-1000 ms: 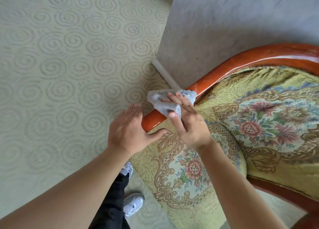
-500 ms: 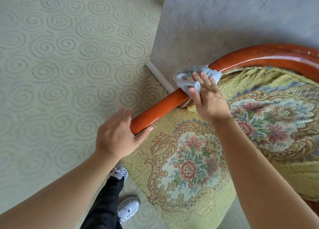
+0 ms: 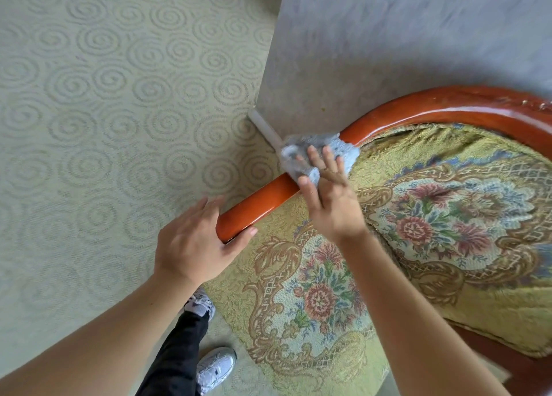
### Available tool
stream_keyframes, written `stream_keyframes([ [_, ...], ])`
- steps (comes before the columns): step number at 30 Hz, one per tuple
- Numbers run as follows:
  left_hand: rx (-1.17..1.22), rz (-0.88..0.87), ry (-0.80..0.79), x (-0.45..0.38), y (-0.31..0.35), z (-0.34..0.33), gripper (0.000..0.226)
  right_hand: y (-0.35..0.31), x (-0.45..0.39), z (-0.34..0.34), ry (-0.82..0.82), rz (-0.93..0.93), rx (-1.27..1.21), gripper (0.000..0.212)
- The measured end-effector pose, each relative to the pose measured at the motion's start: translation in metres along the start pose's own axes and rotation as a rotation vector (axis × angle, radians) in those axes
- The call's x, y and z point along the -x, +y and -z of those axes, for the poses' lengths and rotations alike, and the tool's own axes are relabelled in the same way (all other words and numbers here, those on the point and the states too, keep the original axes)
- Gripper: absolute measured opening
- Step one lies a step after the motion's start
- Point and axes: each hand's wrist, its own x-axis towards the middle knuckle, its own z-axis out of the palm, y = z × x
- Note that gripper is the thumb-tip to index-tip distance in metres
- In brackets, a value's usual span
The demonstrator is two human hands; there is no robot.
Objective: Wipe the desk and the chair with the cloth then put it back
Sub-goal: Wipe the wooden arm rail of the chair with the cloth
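Observation:
The chair has a curved red-brown wooden rail (image 3: 260, 204) and a floral yellow upholstered seat (image 3: 322, 300). A crumpled grey-blue cloth (image 3: 301, 159) lies over the rail where it starts to bend. My right hand (image 3: 331, 204) presses the cloth onto the wood with its fingers spread and straight, thumb at the cloth's near edge. My left hand (image 3: 191, 243) holds the rail's near end, fingers on the far side and thumb on the seat side. The desk is not in view.
A grey wall panel (image 3: 388, 52) with a white skirting strip (image 3: 265, 129) stands right behind the rail. Swirl-patterned green carpet (image 3: 104, 111) covers the floor to the left. My black trouser leg and white sneakers (image 3: 215, 365) are beside the seat's front.
My right hand slid the cloth up the rail, away from my left hand, toward the bend. Its fingers have flattened over the cloth. My left hand stays at the rail's end.

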Motion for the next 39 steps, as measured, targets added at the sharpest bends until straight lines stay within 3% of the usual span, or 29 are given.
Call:
stream_keyframes([
  [5, 0.046, 0.016, -0.002, 0.001, 0.0, 0.001, 0.072, -0.037, 0.02, -0.015, -0.09, 0.154, -0.116, 0.058],
  [9, 0.061, 0.003, 0.004, 0.001, 0.002, 0.002, 0.077, -0.033, 0.017, -0.015, -0.094, 0.133, -0.14, 0.069],
  [15, 0.067, 0.033, -0.033, 0.003, 0.001, -0.001, 0.082, 0.011, -0.016, 0.0, -0.046, 0.183, 0.162, 0.041],
  [26, 0.115, 0.063, -0.023, -0.001, -0.003, -0.007, 0.084, 0.079, -0.083, 0.076, 0.098, -0.002, 0.519, 0.047],
  [32, 0.097, 0.032, -0.081, -0.002, 0.0, -0.001, 0.06, 0.072, -0.081, 0.063, 0.238, -0.135, 0.375, 0.042],
  [39, 0.05, 0.047, -0.122, -0.002, -0.001, 0.002, 0.068, 0.007, -0.027, -0.012, 0.133, -0.102, 0.081, 0.039],
])
